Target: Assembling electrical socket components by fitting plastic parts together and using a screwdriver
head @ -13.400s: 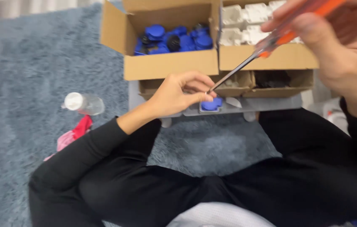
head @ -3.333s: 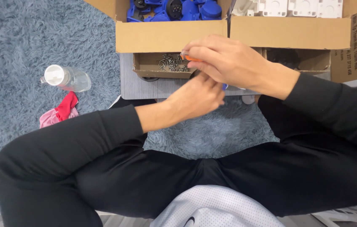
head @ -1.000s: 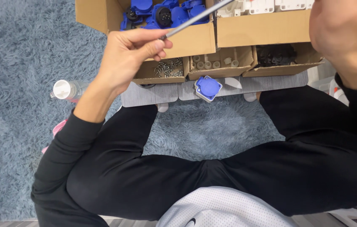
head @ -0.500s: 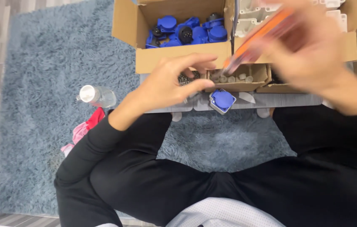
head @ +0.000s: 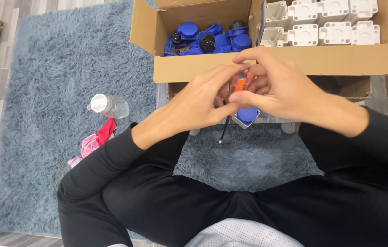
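My left hand (head: 198, 103) and my right hand (head: 274, 89) meet in front of me, fingers curled closed together around an orange, translucent plastic-handled screwdriver (head: 239, 83). Its thin dark metal shaft (head: 224, 130) slants down out of my left palm, the tip hanging over the rug. Just under my right fingers sits a small blue plastic socket part with a round flap lid (head: 248, 114), resting on the edge of a low grey tray (head: 267, 120); I cannot tell whether my fingers touch it.

Behind my hands stand two open brown cardboard boxes, side by side. The left cardboard box (head: 180, 68) holds a loose heap of glossy blue plastic sockets (head: 207, 40), some with black round inserts; they overlap too much to count. The right cardboard box (head: 340, 59) holds white moulded plastic housings (head: 322, 23), blocky and squared, at least seven showing in two rows. Lower, shallower cardboard trays lie beneath, mostly hidden by my hands.

I sit cross-legged in black sleeves and black trousers on a shaggy grey-blue rug (head: 52, 91). To my left on the rug lie one clear plastic bottle with a white cap (head: 108, 105), on its side, and one crumpled pink and red cloth (head: 92, 142) near it.
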